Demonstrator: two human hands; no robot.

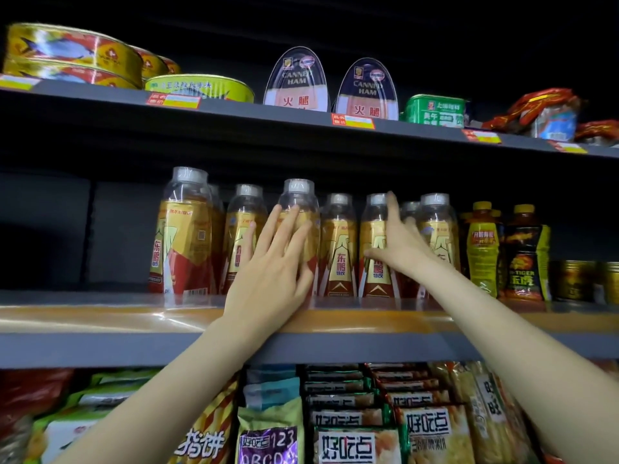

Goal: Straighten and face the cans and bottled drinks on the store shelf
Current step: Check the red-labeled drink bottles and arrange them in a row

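Left hand (273,262): fingers straight, spread flat against a gold-and-red bottle (299,209) on the middle shelf (100,316). Right hand (400,244): fingers extended, reaching between neighbouring bottles (375,249); grasp cannot be told.

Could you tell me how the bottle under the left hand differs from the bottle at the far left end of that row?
The bottle under the left hand shows little of its label, the left hand lying flat across it; the far-left bottle is untouched, its label plain. The far-left bottle's label faces off to one side. The covered bottle has neighbours on both sides; the far-left one ends the row. Both are gold-and-red, clear-topped and upright.
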